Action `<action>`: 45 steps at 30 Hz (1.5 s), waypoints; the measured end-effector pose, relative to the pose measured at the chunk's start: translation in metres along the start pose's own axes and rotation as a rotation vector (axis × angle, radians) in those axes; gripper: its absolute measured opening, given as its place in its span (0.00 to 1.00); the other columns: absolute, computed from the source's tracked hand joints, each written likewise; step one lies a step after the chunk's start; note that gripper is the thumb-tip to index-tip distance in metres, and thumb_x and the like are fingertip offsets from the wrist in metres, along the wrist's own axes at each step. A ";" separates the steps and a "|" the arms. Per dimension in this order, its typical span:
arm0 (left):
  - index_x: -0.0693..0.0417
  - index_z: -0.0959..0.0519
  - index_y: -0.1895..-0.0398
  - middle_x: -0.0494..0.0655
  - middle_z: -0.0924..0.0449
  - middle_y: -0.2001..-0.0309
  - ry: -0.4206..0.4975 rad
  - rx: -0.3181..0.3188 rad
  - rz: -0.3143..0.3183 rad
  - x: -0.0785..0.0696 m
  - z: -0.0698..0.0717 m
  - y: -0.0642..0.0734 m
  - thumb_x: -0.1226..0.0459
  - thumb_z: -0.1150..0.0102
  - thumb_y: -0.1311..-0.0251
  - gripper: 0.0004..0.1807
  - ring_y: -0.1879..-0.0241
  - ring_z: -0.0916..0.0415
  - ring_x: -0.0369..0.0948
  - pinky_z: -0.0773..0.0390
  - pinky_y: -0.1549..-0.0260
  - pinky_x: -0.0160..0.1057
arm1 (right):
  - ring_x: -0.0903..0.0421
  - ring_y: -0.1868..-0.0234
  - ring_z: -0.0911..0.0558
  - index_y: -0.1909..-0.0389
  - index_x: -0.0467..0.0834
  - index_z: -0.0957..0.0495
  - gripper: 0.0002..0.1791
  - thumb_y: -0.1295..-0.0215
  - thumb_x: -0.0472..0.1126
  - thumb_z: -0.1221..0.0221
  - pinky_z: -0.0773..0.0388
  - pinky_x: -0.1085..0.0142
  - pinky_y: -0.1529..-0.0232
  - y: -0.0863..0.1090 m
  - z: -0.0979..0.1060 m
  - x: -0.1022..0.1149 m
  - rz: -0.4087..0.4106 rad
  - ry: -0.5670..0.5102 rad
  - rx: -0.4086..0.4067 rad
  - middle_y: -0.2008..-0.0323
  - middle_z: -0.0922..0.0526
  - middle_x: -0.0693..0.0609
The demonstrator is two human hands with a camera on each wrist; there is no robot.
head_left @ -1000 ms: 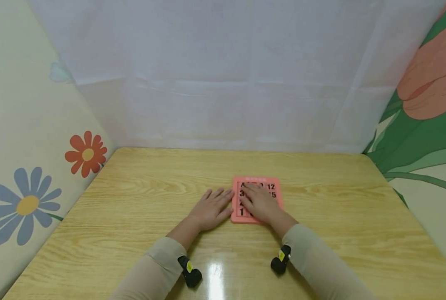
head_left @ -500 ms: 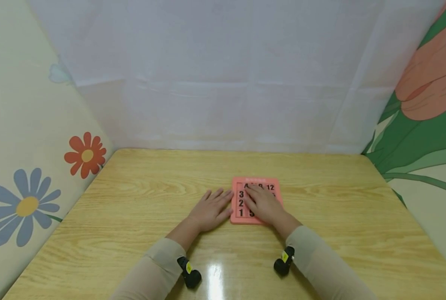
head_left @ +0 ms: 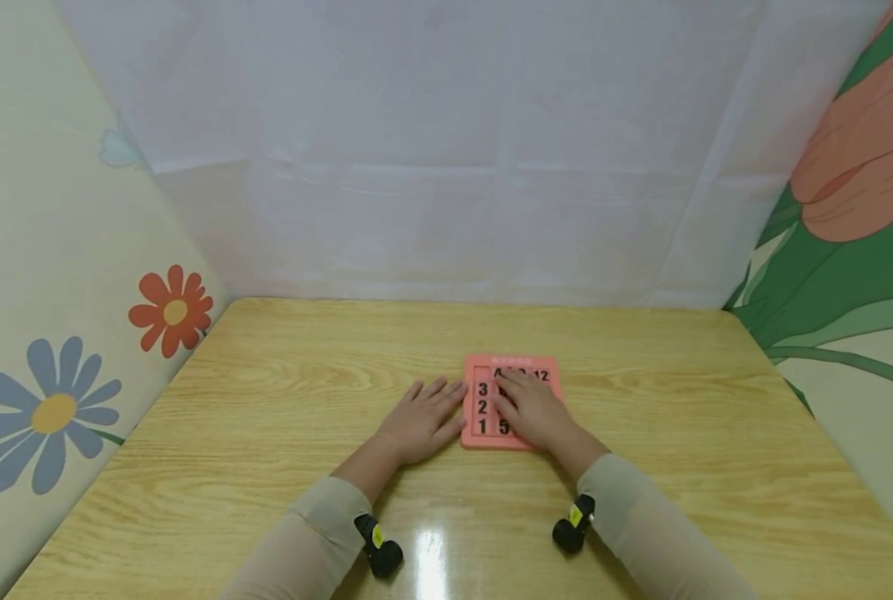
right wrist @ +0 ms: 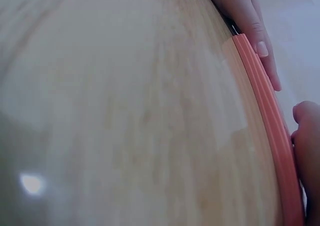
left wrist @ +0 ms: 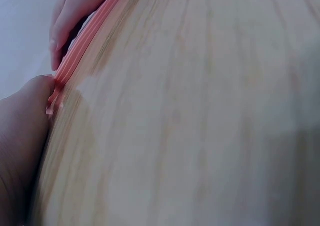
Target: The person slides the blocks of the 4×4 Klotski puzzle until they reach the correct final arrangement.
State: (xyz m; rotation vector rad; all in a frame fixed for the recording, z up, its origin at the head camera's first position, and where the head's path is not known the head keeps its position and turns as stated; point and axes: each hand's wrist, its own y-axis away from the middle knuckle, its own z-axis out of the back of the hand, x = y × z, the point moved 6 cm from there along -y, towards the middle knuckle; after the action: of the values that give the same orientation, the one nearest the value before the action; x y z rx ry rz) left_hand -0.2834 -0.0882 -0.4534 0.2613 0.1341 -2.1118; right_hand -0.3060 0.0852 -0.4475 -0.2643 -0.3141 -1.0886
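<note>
The right hand partly hides the pink board; top lettering is blurred.

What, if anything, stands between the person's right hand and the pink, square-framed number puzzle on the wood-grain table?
Nothing visible. The right hand lies directly over the pink number puzzle, hiding some of its black-numbered tiles. The left hand is at the puzzle's left edge, not in between.

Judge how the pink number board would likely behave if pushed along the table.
The pink number board is probably stiff, as its sides look straight in the head view. It lies flat, so it would likely slide rather than tip or roll. Its number tiles might shift separately under the right hand, since a gap shows above the 3.
</note>
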 end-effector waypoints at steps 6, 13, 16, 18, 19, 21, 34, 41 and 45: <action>0.48 0.48 0.22 0.44 0.47 0.22 -0.002 0.011 0.005 0.000 0.000 0.000 0.44 0.65 0.25 0.34 0.22 0.55 0.49 0.59 0.23 0.56 | 0.44 0.24 0.42 0.28 0.42 0.35 0.29 0.23 0.53 0.56 0.47 0.49 0.23 0.002 0.001 -0.003 -0.009 -0.004 -0.007 0.26 0.37 0.44; 0.48 0.48 0.22 0.44 0.48 0.22 -0.005 0.015 0.008 0.000 0.000 0.000 0.45 0.65 0.25 0.34 0.22 0.56 0.49 0.59 0.23 0.56 | 0.43 0.25 0.39 0.30 0.40 0.33 0.29 0.23 0.52 0.57 0.45 0.48 0.24 0.005 0.005 -0.002 -0.004 0.005 -0.039 0.28 0.34 0.42; 0.47 0.48 0.22 0.44 0.48 0.22 -0.010 0.016 0.007 0.000 0.000 0.000 0.44 0.66 0.25 0.34 0.22 0.56 0.49 0.59 0.23 0.56 | 0.43 0.26 0.38 0.30 0.40 0.33 0.29 0.23 0.52 0.57 0.45 0.49 0.24 0.005 0.005 -0.002 0.000 0.001 -0.048 0.28 0.34 0.42; 0.48 0.48 0.22 0.44 0.48 0.22 -0.014 0.014 0.003 0.000 0.000 0.000 0.44 0.66 0.25 0.34 0.22 0.55 0.49 0.59 0.23 0.56 | 0.44 0.25 0.39 0.30 0.40 0.33 0.28 0.23 0.52 0.56 0.47 0.50 0.23 0.006 0.005 -0.002 -0.005 -0.010 -0.044 0.28 0.35 0.43; 0.48 0.48 0.22 0.44 0.48 0.22 -0.015 0.013 0.003 0.000 0.000 0.000 0.44 0.66 0.25 0.34 0.22 0.55 0.49 0.59 0.23 0.56 | 0.44 0.25 0.39 0.30 0.41 0.33 0.29 0.23 0.52 0.56 0.47 0.50 0.23 0.006 0.004 -0.002 -0.004 -0.008 -0.043 0.28 0.35 0.43; 0.47 0.48 0.22 0.44 0.48 0.22 -0.020 0.010 0.003 0.000 0.000 0.000 0.44 0.66 0.25 0.34 0.22 0.55 0.49 0.58 0.23 0.56 | 0.45 0.25 0.39 0.30 0.41 0.33 0.28 0.23 0.52 0.56 0.46 0.50 0.23 0.007 0.004 -0.001 0.000 -0.006 -0.039 0.27 0.35 0.44; 0.48 0.46 0.22 0.44 0.47 0.23 -0.013 0.007 0.001 -0.002 0.002 0.000 0.45 0.65 0.25 0.33 0.22 0.54 0.49 0.57 0.23 0.56 | 0.47 0.24 0.40 0.29 0.43 0.34 0.29 0.23 0.53 0.56 0.44 0.51 0.24 0.015 -0.004 0.020 0.085 -0.021 0.016 0.27 0.36 0.46; 0.48 0.46 0.22 0.44 0.47 0.23 -0.011 0.004 0.003 -0.001 0.002 0.000 0.45 0.64 0.25 0.33 0.22 0.54 0.49 0.58 0.23 0.56 | 0.46 0.24 0.40 0.29 0.43 0.35 0.28 0.23 0.53 0.57 0.45 0.50 0.24 0.016 -0.005 0.022 0.097 -0.016 0.016 0.27 0.35 0.46; 0.48 0.47 0.22 0.44 0.47 0.23 -0.024 0.005 -0.002 -0.001 0.001 0.000 0.45 0.65 0.25 0.33 0.22 0.54 0.49 0.57 0.23 0.56 | 0.46 0.24 0.40 0.29 0.43 0.35 0.28 0.23 0.52 0.57 0.46 0.51 0.23 0.014 -0.005 0.022 0.085 -0.018 0.019 0.27 0.35 0.46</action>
State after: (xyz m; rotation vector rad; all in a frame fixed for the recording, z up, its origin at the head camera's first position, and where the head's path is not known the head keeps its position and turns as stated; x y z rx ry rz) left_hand -0.2834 -0.0876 -0.4526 0.2382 0.1152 -2.1168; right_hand -0.2834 0.0720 -0.4448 -0.2680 -0.3262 -0.9998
